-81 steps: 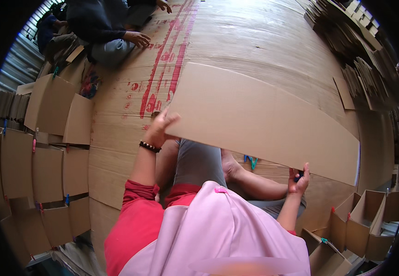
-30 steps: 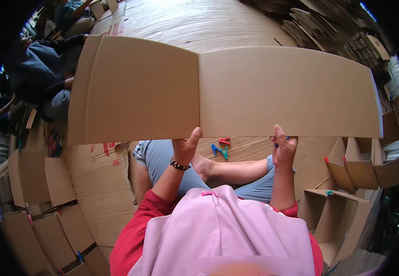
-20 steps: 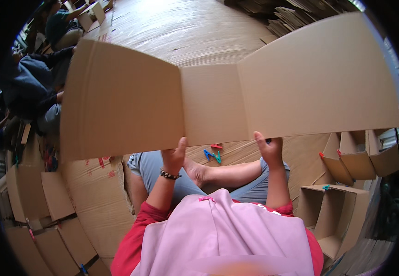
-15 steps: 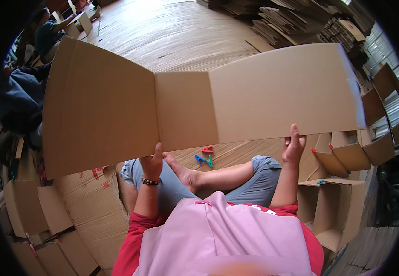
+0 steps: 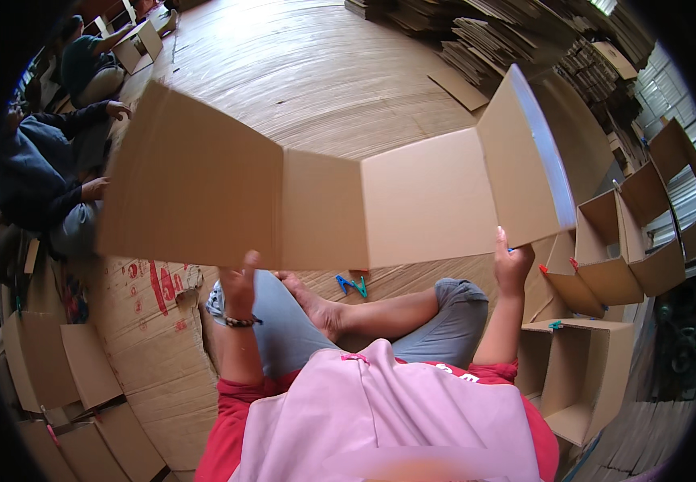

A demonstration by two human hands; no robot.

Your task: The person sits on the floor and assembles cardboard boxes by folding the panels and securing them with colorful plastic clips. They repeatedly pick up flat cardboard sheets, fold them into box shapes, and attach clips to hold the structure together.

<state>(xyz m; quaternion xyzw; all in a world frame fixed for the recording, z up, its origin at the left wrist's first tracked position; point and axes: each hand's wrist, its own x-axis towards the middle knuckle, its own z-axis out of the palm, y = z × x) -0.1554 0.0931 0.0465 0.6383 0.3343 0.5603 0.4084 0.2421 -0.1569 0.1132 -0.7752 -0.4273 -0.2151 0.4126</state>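
Observation:
A creased brown cardboard sheet (image 5: 322,210) is held up in front of me, spread wide, with its panels angled along the folds. My left hand (image 5: 240,287) grips its lower edge beneath the left panel, the thumb on the near face and the other fingers partly hidden. Near the fold of the right end panel, my right hand (image 5: 514,263) pinches the lower edge. A pale bluish strip (image 5: 551,153) runs along the right end. Past my crossed legs, a blue clothespin (image 5: 342,285) and a green clothespin (image 5: 358,287) lie on the floor just below the sheet.
Clipped cardboard boxes (image 5: 585,377) stand at my right, with more cardboard pieces (image 5: 39,361) at my left. Stacks of flat cardboard (image 5: 492,48) lie at the far right. Another person (image 5: 35,173) sits at the left, a second (image 5: 83,64) farther back.
The sheet's right end panel has bent along its fold, and the left end has swung inward. A red clothespin seen earlier is now behind the sheet. Both hands keep their grip.

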